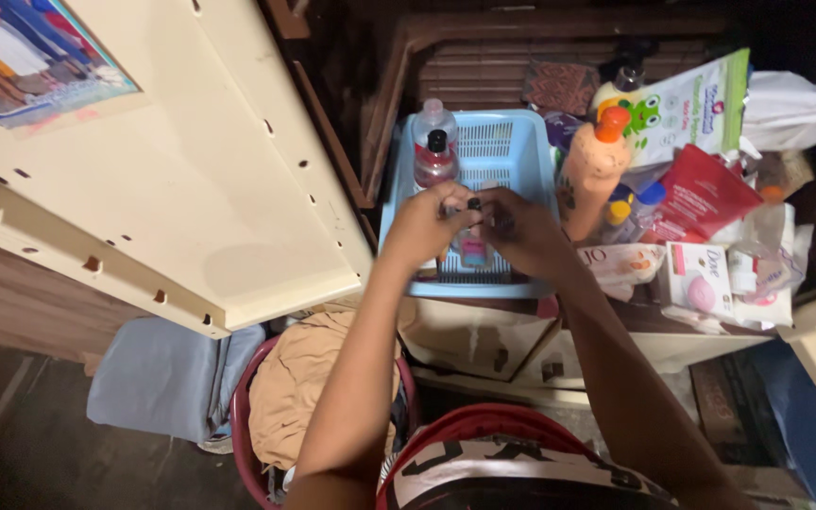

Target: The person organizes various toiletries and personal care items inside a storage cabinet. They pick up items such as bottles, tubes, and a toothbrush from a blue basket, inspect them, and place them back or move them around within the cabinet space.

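Seen from my head camera, both my hands meet over the pale blue plastic basket (pixel 512 151), my left hand (pixel 424 227) and right hand (pixel 521 231) pinched together on a small bottle with a dark cap (pixel 472 247) that hangs just above the basket's front edge. Each hand grips it, fingers closed at the cap end; whether the cap is being turned I cannot tell. At the basket's far left corner stand a clear bottle (pixel 434 118) and a reddish bottle with a black top (pixel 435 162), already inside. Just right of the basket rises an orange lotion bottle (pixel 593 170), with a red pouch (pixel 701 194), a green-and-white packet (pixel 687 109) and boxed soap (pixel 699 279) beyond it, not sorted into the basket. Left of the basket, a cream cabinet door (pixel 172 170) hangs open. Below the basket, a red tub of cloth (pixel 309 387) sits on the floor. My fingers hide most of the small bottle, and its label is too blurred to make out.
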